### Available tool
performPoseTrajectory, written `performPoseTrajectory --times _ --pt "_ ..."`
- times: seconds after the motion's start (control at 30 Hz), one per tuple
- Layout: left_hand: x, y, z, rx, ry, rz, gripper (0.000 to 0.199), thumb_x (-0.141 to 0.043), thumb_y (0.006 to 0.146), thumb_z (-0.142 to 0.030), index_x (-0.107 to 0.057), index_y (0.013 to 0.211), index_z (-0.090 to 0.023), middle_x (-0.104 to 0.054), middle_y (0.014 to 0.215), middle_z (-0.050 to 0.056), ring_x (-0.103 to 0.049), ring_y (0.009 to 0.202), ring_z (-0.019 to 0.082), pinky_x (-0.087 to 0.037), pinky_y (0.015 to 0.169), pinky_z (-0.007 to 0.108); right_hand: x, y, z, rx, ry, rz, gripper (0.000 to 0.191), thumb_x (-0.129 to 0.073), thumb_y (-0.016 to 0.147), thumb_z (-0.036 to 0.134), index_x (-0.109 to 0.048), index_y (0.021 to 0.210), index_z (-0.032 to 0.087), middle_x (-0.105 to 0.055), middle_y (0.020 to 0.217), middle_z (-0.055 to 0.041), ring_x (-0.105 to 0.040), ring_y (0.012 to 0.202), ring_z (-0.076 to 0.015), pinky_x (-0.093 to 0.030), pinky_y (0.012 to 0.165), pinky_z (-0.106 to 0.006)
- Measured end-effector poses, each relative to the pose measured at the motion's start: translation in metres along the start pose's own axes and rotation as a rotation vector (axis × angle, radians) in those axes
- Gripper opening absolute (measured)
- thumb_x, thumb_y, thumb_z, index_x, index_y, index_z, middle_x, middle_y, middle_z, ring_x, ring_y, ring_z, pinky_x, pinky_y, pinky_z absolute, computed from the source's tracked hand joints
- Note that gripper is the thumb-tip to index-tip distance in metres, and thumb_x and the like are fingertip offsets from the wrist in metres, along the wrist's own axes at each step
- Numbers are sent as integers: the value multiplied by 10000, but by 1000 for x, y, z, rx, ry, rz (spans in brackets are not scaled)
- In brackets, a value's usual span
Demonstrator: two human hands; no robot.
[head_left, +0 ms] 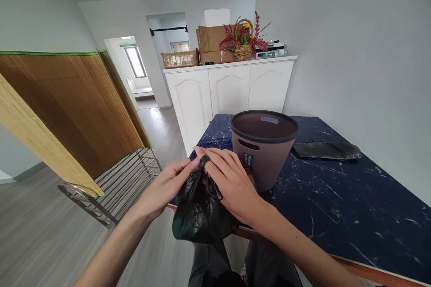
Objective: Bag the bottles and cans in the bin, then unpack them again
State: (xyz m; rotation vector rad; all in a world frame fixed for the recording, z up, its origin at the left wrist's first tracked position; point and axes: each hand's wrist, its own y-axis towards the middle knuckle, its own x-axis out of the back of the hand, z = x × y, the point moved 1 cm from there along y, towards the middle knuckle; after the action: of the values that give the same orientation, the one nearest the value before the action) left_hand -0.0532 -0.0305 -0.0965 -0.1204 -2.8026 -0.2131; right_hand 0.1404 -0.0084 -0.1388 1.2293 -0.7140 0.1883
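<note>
A black plastic garbage bag, bulging at the bottom, hangs from both hands just off the near left edge of the table. My left hand pinches its gathered neck from the left. From the right, my right hand is closed round the same bunched plastic, with a loop of it showing by the fingers. What the bag contains is hidden. Just beyond my right hand stands a brownish trash can with a dark rim and a handle slot, upright on the table. Flat on the tabletop to its right lies a folded black plastic bundle.
The dark blue marbled table runs along the right wall. Behind it a white cabinet carries cardboard boxes and a flower basket. A metal rack draped with a bamboo mat stands left on the floor.
</note>
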Motion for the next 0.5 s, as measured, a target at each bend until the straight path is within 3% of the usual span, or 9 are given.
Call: performPoseTrajectory --times 0.1,0.23,0.33,0.5 --pt "-9 5 -2 128 -246 127 457 -802 894 -596 -822 1094 -185 -813 939 64 -733 823 209 -565 759 281 0 -1 -1 -14 12 12 824 -405 971 -61 -231 1723 227 -350 1737 -173 -378 1560 -296 -436 1199 -531" --pt "-14 7 -1 143 -413 60 378 -849 884 -524 -811 1056 -190 -809 944 56 -721 824 186 -551 753 249 3 -6 -8 -61 78 60 795 -442 1036 15 -209 1723 341 -166 1803 -156 -354 1585 -333 -478 1179 -582" --pt "-11 9 4 168 -501 16 371 -861 871 -513 -806 1038 -187 -801 959 66 -716 841 200 -559 783 268 5 -15 -13 -49 134 106 694 -443 1074 61 -305 1674 383 -172 1815 -91 -285 1633 -309 -422 1250 -597" --pt "5 13 25 193 -596 -67 384 -917 802 -513 -786 953 -185 -747 900 38 -666 855 183 -540 776 239 12 -36 -17 -67 161 117 426 -409 1110 109 -539 1463 310 -335 1756 -92 -257 1652 -270 -308 1322 -635"
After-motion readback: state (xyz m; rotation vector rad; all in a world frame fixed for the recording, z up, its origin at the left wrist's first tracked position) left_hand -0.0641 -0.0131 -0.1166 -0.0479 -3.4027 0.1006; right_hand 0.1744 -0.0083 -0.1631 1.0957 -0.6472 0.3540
